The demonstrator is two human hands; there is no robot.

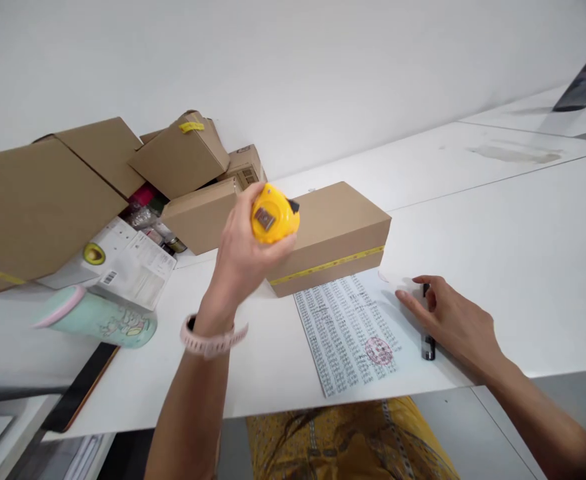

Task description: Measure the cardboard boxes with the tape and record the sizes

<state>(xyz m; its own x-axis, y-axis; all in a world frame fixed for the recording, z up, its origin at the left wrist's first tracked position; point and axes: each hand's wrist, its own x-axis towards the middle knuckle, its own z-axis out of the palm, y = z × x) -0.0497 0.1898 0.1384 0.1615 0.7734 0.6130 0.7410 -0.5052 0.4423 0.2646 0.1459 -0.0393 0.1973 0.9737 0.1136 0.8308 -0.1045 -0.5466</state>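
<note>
My left hand [243, 257] is raised above the white table [497, 267] and grips a yellow tape measure [273, 215]. Just behind it lies a long brown cardboard box [337, 230] with yellow tape along its side. My right hand [453, 319] rests on the table at the right edge of a printed sheet [353, 330], with its fingers curled over a black pen [427, 340] that lies under it. A pale pink watch strap circles my left wrist.
Several cardboard boxes [183, 157] are piled at the back left against the wall, with a white carton [123, 263] among them. A mint green bottle [103, 320] lies on its side at the left. A dark flat device [80, 387] sits at the table's front left edge.
</note>
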